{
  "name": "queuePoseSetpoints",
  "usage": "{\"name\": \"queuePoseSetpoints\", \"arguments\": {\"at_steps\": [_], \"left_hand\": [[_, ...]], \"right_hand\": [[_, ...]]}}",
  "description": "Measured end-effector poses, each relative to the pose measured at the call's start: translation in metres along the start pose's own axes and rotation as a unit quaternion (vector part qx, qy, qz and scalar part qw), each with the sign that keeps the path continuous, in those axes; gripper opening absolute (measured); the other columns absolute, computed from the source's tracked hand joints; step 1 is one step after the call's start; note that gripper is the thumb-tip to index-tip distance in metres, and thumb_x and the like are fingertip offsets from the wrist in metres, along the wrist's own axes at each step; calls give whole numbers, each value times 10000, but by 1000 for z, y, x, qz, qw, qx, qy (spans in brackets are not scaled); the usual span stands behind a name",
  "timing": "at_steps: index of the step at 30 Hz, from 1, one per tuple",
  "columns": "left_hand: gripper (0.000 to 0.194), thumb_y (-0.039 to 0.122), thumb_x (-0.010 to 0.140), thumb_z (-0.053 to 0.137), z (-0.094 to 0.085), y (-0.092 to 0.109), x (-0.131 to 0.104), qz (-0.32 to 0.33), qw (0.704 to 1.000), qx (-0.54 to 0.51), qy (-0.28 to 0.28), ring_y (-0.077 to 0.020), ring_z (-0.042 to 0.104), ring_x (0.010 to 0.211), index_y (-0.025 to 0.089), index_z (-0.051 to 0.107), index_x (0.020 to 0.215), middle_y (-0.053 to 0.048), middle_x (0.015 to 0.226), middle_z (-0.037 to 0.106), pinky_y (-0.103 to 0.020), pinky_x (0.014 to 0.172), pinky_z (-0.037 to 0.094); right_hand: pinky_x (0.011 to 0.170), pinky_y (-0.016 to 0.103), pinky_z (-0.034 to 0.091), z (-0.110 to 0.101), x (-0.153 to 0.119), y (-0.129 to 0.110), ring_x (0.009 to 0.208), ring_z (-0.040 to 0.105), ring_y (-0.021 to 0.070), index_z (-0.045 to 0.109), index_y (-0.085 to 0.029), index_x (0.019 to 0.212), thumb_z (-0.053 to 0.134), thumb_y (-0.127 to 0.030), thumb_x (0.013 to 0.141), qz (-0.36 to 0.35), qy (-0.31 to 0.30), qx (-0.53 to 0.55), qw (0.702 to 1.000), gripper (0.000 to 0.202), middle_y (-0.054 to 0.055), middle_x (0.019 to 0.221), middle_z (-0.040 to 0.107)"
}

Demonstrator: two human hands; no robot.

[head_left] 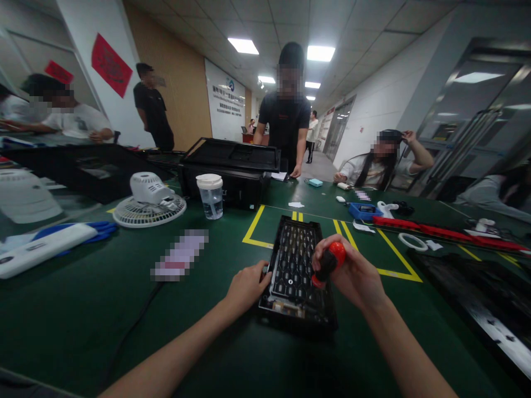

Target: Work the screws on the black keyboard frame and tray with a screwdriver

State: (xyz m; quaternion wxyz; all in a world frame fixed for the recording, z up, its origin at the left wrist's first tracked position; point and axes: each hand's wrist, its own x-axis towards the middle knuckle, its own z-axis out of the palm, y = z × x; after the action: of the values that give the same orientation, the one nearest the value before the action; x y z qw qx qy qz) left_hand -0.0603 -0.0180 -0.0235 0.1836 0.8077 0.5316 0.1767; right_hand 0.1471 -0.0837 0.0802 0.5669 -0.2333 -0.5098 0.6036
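A black rectangular tray-like housing with rows of round cells lies on the green table, its long side pointing away from me. My left hand rests against its left edge, fingers bent around the rim. In my right hand is a red and black screwdriver, gripped by its handle above the right side of the housing. The screwdriver's tip cannot be made out. Near the housing's close end a light brown strip of parts is visible.
A black case, a lidded cup and a white fan stand beyond on the left. At the right lie a blue tray, red strips and black panels. A person stands across the table.
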Motion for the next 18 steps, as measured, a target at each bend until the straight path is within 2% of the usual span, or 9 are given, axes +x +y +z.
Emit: {"name": "queuePoseSetpoints", "arguments": {"at_steps": [18], "left_hand": [[300,401,857,364,0,1,1,-5,1000,-5,-7,-161,613,767,264,492,1091,-4,835,659,-252,670,410]], "right_hand": [[739,377,467,-2,-1,-6,787,573,193,516,-177,917,364,-228,858,-2,-12,-34,999,171,59,899,532]]}}
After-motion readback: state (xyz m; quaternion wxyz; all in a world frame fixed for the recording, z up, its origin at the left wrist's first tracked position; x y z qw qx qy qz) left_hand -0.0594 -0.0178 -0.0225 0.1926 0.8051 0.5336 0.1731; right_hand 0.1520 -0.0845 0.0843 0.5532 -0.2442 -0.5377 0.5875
